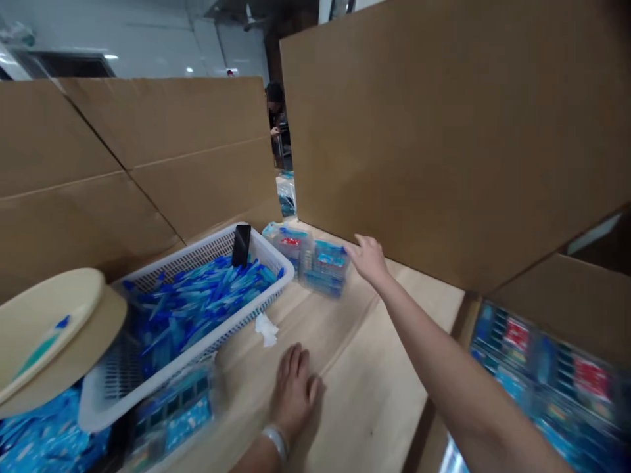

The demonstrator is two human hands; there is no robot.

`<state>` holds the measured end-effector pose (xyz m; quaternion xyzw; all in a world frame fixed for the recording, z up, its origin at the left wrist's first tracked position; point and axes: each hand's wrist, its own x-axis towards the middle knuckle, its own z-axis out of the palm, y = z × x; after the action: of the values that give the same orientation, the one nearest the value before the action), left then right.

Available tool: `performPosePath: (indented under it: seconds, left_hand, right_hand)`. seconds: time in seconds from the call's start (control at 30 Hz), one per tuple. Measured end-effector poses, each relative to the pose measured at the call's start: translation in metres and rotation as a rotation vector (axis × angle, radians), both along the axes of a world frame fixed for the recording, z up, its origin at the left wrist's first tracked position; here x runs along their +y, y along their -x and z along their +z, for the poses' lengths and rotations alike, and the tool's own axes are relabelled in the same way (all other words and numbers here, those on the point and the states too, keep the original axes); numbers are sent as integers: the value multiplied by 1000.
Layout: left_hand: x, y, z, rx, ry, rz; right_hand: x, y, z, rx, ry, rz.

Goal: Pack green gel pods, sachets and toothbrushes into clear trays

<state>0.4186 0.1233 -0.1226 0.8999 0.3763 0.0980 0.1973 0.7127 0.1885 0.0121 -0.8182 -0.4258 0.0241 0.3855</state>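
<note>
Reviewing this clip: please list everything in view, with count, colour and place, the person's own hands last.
Basket: one, white, left on the table
Pens: too many to count, blue, inside the basket
Phone: one, black, at the basket's far end
Basin: at least one, cream, far left
Clear packs: several, blue contents, beyond the basket, before it, and lower right
Scrap: one, white, beside the basket
Table: one, pale wood, under the hands
Cardboard panels: several, brown, around the table
Co-worker: one, dark clothing, in the gap behind
Wristband: one, pale, left wrist
Left hand: one, bare, palm down on the table
Right hand: one, bare, beside a pack, contact unclear
</note>
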Motion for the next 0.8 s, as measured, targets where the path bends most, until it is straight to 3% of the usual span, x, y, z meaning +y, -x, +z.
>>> performPosePath:
  seconds: [0.07,0.13,0.2,0.3,0.43,0.57,0.67,0.8]
  left_hand:
    - [2,-1,1,19,60,10]
    - [5,-2,2,55,138,13]
    - [8,-3,2,85,205,12]
    - [10,-3,2,65,240,5]
    - [8,2,0,-5,248,6]
    - [8,5,4,-106,321,36]
    - [10,4,23,-327,546,161]
    - [8,14,68,-608,940,301]
  right_hand:
    - [54,-21,7,174,116,83]
    - [86,-36,3,360,247,143]
    - [100,-46,-8,482,360,174]
    - [99,-51,-24,588,459,164]
    - [81,-38,-27,675,467,84]
    - [48,-3,-18,740,503,88]
    - [7,38,-14,769,507,164]
    - [-65,117,-21,757,414,128]
